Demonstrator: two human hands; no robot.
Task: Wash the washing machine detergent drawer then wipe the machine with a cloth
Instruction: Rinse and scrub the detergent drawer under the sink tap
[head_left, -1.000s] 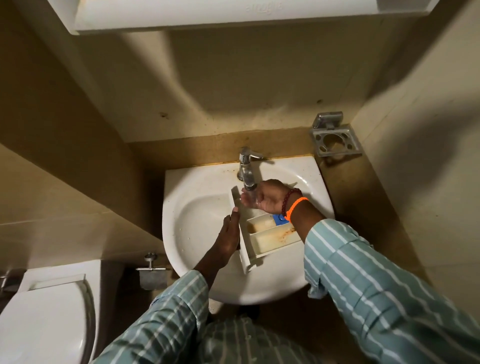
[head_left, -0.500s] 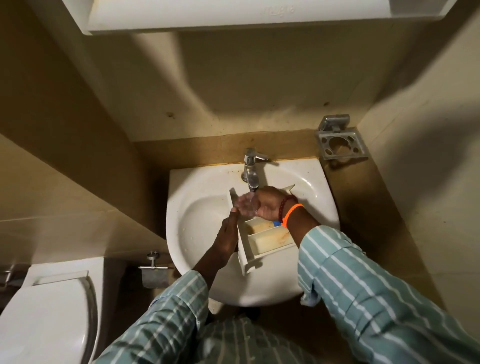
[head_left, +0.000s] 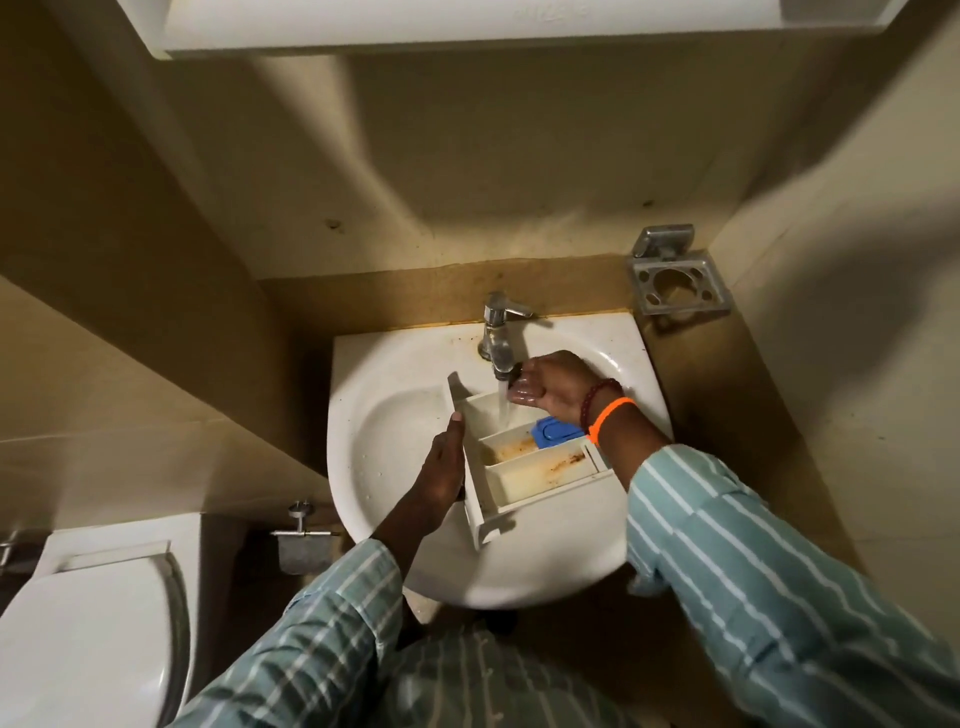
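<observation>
Left hand (head_left: 441, 467) grips drawer (head_left: 524, 462) L edge; long axis toward tap (head_left: 498, 338); right hand (head_left: 550, 387) cupped, empty, beside tap.

The detergent drawer (head_left: 524, 457) is a white plastic tray lying open side up in the white basin (head_left: 395, 415), turned at a slant so its thicker front panel points toward the near left rim. Thin walls split it into long compartments. The two nearer ones carry rusty brown stains along their floors, heaviest toward the right end. A blue plastic insert (head_left: 557, 431) sits at the far right end. A thin stream of water (head_left: 503, 402) falls from the tap (head_left: 497, 343) into the far compartment, which looks cleaner than the others. The drawer's outer walls are off-white and wet-looking.
</observation>
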